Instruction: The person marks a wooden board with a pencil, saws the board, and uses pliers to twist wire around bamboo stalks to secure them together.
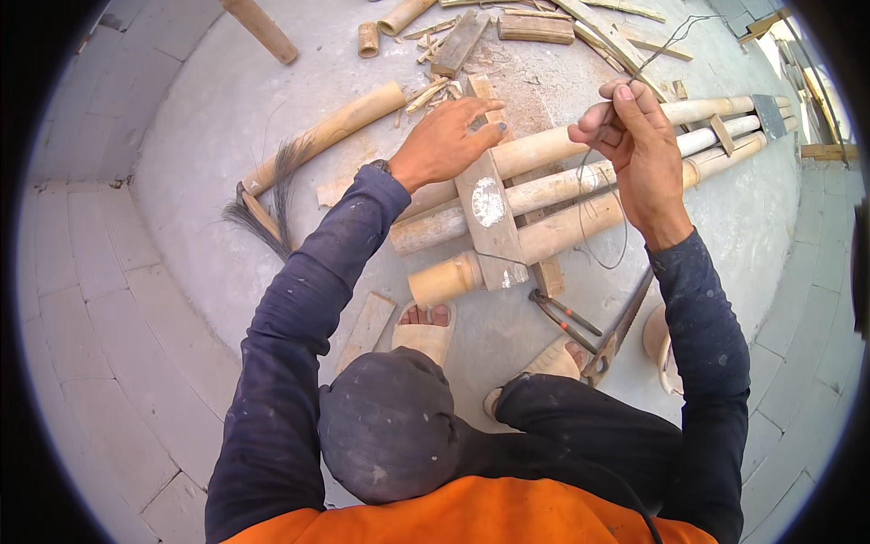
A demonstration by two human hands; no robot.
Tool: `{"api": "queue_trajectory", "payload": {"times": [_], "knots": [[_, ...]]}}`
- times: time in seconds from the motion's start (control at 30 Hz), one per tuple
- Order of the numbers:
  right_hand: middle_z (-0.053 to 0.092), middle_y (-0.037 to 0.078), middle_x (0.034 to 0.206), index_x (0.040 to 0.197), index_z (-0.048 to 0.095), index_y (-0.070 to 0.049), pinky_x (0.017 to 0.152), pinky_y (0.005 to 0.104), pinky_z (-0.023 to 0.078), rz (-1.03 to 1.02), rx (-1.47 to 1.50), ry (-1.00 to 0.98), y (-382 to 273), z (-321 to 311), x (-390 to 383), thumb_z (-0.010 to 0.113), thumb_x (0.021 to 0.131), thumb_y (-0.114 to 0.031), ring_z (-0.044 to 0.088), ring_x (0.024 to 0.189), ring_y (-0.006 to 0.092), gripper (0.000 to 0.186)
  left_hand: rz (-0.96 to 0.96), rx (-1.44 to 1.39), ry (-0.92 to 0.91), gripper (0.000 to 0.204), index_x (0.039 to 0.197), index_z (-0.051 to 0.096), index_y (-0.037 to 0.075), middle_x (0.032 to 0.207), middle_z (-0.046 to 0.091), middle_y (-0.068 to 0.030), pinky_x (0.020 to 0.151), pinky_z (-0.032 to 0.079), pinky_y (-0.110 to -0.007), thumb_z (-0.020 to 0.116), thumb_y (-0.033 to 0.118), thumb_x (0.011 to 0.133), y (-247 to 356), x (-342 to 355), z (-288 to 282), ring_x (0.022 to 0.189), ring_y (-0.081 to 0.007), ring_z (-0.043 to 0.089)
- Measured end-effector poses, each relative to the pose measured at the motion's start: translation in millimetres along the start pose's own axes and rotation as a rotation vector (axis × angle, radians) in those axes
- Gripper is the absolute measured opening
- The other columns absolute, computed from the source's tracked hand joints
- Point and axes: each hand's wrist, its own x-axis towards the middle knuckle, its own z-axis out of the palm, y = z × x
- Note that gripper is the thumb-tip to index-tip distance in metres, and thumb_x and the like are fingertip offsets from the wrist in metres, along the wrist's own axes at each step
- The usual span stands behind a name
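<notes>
Three pale bamboo poles [562,186] lie side by side on the floor in front of me. A short wooden board [503,245] with a white patch crosses them near their left ends. Thin wire runs around the board's near end. My left hand [441,143] is at the board's far end, its thumb and forefinger apart; whether it touches the wood I cannot tell. My right hand [639,150] is raised above the poles, fingers closed on a thin dark wire [669,41]. That wire bends upward beyond the fingers and also hangs in a loose loop over the poles.
Pincers [564,315] and a handsaw [621,334] lie by my right foot, beside a pale bucket [664,349]. At left, a bundle of dark wires [288,168] rests against a bamboo piece [340,127]. Wood scraps [535,29] cover the far floor. Block walls [100,363] enclose the sides.
</notes>
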Motion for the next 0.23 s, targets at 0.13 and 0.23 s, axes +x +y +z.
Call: {"api": "queue_trajectory", "payload": {"times": [0.13, 0.23], "knots": [[0.073, 0.018, 0.139, 0.149, 0.06, -0.012, 0.114, 0.0399, 0.055, 0.267, -0.721, -0.128, 13, -24, -19, 0.059, 0.117, -0.04, 0.07, 0.132, 0.0256, 0.042, 0.006, 0.112, -0.174, 0.052, 0.154, 0.066, 0.011, 0.15, 0.069, -0.0216, 0.122, 0.046, -0.047, 0.063, 0.04, 0.111, -69, -14, 30, 0.142, -0.0401, 0.062], [0.061, 0.023, 0.16, 0.163, 0.053, -0.022, 0.132, 0.048, 0.04, 0.105, -1.157, -0.269, 52, -65, -50, 0.061, 0.114, -0.049, 0.059, 0.15, 0.0339, 0.057, -0.087, -0.06, -0.209, 0.05, 0.154, 0.067, 0.015, 0.153, 0.067, -0.021, 0.124, 0.045, -0.047, 0.065, 0.038, 0.11, -68, -17, 37, 0.143, -0.0383, 0.061]]}}
